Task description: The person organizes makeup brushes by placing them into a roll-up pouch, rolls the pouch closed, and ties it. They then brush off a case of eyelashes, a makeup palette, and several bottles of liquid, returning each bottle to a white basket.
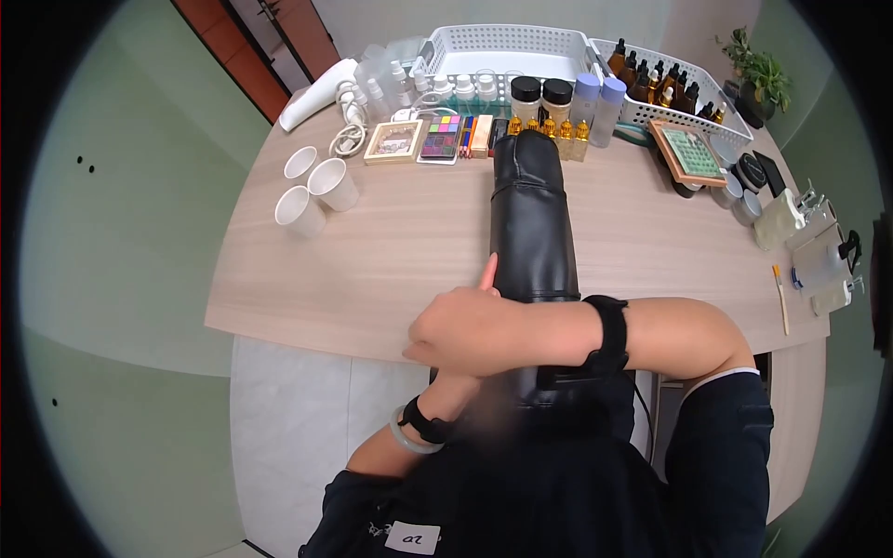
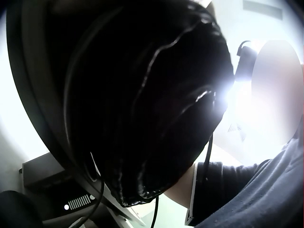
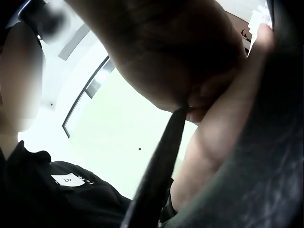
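Observation:
A long black leather cushion (image 1: 532, 242) lies lengthwise on the table, its near end extending past the table's front edge. My right hand (image 1: 468, 330) crosses from the right, back upward, and its bent fingers wrap over my left hand. Most of my left hand (image 1: 489, 272) is hidden under it; one straight finger shows against the cushion's left side. In the right wrist view, the curled right hand (image 3: 175, 52) lies against the left forearm (image 3: 213, 137). The cushion's dark, shiny bulk (image 2: 147, 104) fills the left wrist view, hiding the left hand there.
White cups (image 1: 333, 184) stand at left. Bottles, jars and colour palettes line the back before white baskets (image 1: 510, 39). Tins and a framed green-tipped set (image 1: 690, 152) sit at right, near pump bottles (image 1: 779, 221) and a brush (image 1: 781, 299). A black cord (image 1: 644, 409) hangs below the table edge.

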Demonstrator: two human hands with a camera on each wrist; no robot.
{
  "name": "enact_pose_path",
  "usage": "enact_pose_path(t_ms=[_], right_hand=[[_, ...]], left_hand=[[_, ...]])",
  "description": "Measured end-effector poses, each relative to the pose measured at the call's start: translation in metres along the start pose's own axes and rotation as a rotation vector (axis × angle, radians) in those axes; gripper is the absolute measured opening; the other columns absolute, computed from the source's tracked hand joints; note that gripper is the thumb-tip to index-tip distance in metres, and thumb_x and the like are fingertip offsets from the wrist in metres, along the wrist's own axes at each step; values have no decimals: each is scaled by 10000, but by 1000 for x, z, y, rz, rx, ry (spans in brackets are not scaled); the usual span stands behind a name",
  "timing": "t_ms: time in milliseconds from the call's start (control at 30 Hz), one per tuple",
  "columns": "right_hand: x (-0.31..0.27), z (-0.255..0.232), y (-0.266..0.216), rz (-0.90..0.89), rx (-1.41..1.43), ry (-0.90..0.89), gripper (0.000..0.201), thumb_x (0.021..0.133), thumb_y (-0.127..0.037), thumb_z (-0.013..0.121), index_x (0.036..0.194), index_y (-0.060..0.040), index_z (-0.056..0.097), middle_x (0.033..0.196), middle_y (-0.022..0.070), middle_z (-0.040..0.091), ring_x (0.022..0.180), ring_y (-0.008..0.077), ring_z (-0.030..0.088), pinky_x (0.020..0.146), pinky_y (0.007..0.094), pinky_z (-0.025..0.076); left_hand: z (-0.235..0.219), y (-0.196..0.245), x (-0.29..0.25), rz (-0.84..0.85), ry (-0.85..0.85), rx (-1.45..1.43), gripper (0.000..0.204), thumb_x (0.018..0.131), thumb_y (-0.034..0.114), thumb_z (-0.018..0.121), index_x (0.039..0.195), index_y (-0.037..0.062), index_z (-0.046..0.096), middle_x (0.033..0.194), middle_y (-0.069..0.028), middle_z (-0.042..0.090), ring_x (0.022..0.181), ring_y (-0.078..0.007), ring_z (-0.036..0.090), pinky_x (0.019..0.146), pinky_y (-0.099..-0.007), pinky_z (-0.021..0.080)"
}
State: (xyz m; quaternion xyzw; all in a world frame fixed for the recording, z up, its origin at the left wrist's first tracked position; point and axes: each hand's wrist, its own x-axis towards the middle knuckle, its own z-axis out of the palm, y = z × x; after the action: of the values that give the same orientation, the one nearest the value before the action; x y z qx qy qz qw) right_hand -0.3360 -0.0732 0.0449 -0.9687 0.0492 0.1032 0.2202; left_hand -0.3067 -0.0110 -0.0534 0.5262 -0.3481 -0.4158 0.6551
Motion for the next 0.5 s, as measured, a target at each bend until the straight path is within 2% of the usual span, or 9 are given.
enact_pose_path(t_ms=[33,100,133,200,267,333,433,467,500], right_hand=[[-2,-3,7,2,5,-2,339,837,-265,471,750,20,631,730,195,601,736,349,576,753,427,441],[-14,-9,30,-248,439,171,336,832,-296,489,789,7,627,738,198,599,730,345,576,714,409,450],[-23,-17,44,-264,461,229,317,861,-299,497,809,-4,603,644,152,581,583,244,565,586,314,461],[-47,-34,63,-51,847,218,322,869,-323,507,760,-34,601,546,-18,498,527,34,478,472,196,389],[-70,-45,92,162,852,233,271,864,-291,520,728,-68,595,505,-41,451,426,29,378,386,166,279],[-89,-47,111,224,893,201,220,859,-255,531,828,-47,597,503,-22,483,402,35,390,379,166,286],[-108,-39,109,285,1023,-116,389,839,-247,565,1154,-33,484,613,44,601,448,47,472,421,185,380],[-110,-33,107,228,1047,-195,404,846,-224,554,1177,-15,457,669,55,625,495,64,528,454,183,414],[-112,-30,98,202,1102,-236,392,849,-206,546,1173,-3,459,698,64,629,557,76,557,489,187,436]], left_hand=[[0,0,1,6,11,-15,446,904,192,451,1284,12,306,1257,-92,391,1112,-152,418,925,-290,365],[1,0,1,13,34,-46,429,916,210,430,1278,11,315,1256,-90,391,1108,-152,421,924,-291,365],[-2,1,1,3,36,-50,429,916,210,430,1278,11,315,1256,-90,391,1108,-152,421,924,-291,365],[-13,6,1,-105,30,-56,465,948,296,302,1354,90,208,1240,-105,412,1077,-151,462,905,-292,396],[-12,22,0,-152,0,-244,472,952,299,265,1372,118,148,1232,-116,423,1043,-153,497,871,-288,434],[-13,31,1,-78,13,-399,459,955,280,231,1373,125,124,1224,-126,428,1006,-167,528,844,-285,460],[-11,41,-1,-43,0,-429,453,948,292,225,1356,106,158,1220,-160,423,1017,-220,526,844,-329,471],[-11,43,0,-8,-24,-420,456,944,301,239,1343,84,196,1226,-173,415,1022,-238,523,841,-342,473],[-14,42,1,-117,-65,-579,456,955,282,232,1363,100,137,1227,-115,418,1028,-170,505,829,-279,461]])
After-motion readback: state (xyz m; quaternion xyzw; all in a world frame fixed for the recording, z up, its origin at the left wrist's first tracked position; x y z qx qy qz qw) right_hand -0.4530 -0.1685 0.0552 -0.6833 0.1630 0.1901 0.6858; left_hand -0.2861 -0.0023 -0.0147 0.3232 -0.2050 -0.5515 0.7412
